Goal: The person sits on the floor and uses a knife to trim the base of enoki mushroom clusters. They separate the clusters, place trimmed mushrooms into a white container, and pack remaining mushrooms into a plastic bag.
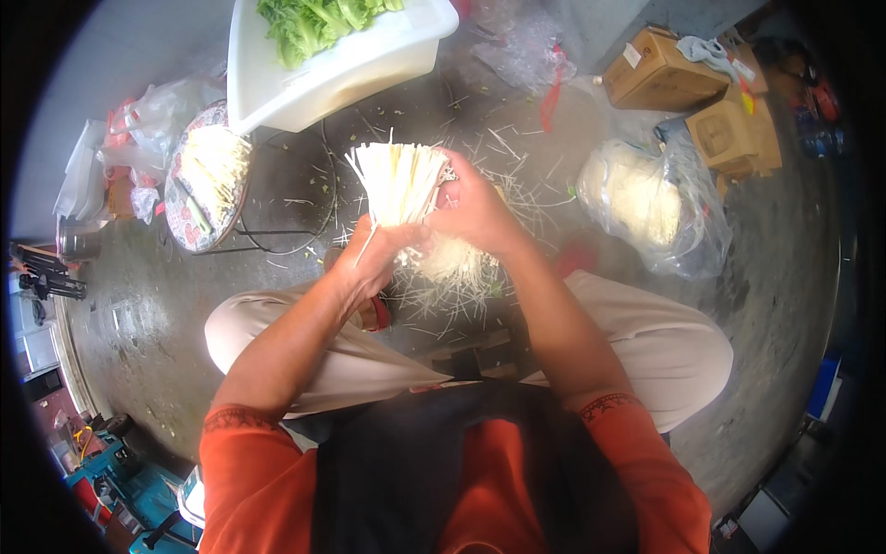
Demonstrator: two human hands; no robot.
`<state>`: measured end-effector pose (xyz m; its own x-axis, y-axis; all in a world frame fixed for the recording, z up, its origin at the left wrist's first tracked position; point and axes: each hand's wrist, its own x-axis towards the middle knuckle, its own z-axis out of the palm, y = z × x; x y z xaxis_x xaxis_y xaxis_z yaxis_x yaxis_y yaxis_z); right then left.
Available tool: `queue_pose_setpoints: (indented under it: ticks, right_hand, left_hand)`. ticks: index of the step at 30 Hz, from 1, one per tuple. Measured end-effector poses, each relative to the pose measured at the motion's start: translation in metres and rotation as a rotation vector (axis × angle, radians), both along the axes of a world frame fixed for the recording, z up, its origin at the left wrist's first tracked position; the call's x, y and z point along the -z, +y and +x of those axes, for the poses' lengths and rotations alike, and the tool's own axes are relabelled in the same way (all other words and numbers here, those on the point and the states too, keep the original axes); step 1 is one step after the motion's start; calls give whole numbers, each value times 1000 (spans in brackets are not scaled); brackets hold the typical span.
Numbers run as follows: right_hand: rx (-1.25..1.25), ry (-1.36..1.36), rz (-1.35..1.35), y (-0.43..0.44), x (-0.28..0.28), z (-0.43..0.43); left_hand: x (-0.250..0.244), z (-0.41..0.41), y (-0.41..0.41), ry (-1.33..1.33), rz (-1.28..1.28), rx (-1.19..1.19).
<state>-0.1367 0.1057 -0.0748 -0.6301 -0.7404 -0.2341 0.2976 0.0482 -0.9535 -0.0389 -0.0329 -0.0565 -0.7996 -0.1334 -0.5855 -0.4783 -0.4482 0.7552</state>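
A thick bundle of pale enoki mushrooms (403, 181) is held up between my hands, its fanned ends pointing away from me. My left hand (379, 253) is closed around the near part of the bundle. At the bundle's right side, my right hand (472, 206) grips it with curled fingers. Below the hands lies a heap of loose enoki mushrooms (453, 266), partly hidden by them. Stray stems are scattered around this heap. More enoki mushrooms (213, 170) lie on a round patterned stool (181, 225) at the left, beside a knife with a light green handle (198, 215).
A white plastic tub (346, 86) with leafy lettuce (322, 24) stands at the top. Right of the heap sits a clear plastic bag (699, 239) of pale contents. Cardboard boxes (657, 76) stand at the upper right. Plastic bags (163, 114) lie behind the stool.
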Motion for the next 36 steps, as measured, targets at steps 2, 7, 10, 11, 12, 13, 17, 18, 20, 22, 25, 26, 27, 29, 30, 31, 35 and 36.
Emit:
queue_pose_setpoints:
  ticks: [2, 7, 10, 11, 12, 13, 17, 18, 20, 22, 25, 26, 27, 29, 30, 31, 35, 36]
  right_hand:
    - [-17, -29, 29, 3, -2, -4]
    - [61, 6, 48, 14, 3, -16]
    - [288, -205, -151, 13, 10, -19]
    - [379, -306, -246, 11, 16, -19]
    - [528, -459, -400, 10, 24, -14]
    - [646, -596, -428, 10, 39, -10]
    - [644, -951, -465, 2, 63, 21]
    - [470, -970, -550, 1, 64, 30]
    - [94, -924, -803, -5, 67, 30]
    - [159, -689, -708, -13, 33, 29]
    - [246, -508, -557, -22, 19, 30]
    - [259, -439, -514, -24, 15, 33]
    - [271, -372, -470, -25, 13, 35]
    - [287, -392, -457, -27, 18, 36]
    - [277, -416, -454, -26, 19, 34]
    - [268, -439, -451, -25, 20, 32]
    - [243, -469, -500, -24, 16, 29]
    - [242, -469, -537, -26, 11, 31]
  left_hand:
    - [-1, -1, 0, -70, 30, -21]
    - [1, 2, -7, -158, 191, 4]
    - [4, 4, -8, -133, 286, -34]
    - [5, 4, -9, -119, 323, -43]
    - [7, 4, -10, -105, 359, -53]
    - [8, 4, -10, -90, 395, -61]
    - [5, -1, -16, -9, 415, -51]
    - [2, -3, -15, 3, 409, -41]
    - [-3, -6, -9, -8, 280, 11]
    - [-5, -6, -3, -60, 35, 84]
    - [5, 4, 2, 24, -270, 168]
    - [11, 4, 0, 7, -363, 230]
    - [16, 5, 1, 82, -502, 247]
    - [23, 8, 2, 233, -781, 281]
    - [21, 8, 1, 197, -829, 338]
    - [18, 8, 0, 161, -876, 395]
    - [-13, 1, 4, -24, -919, 546]
    - [-11, 2, 0, 39, -918, 591]
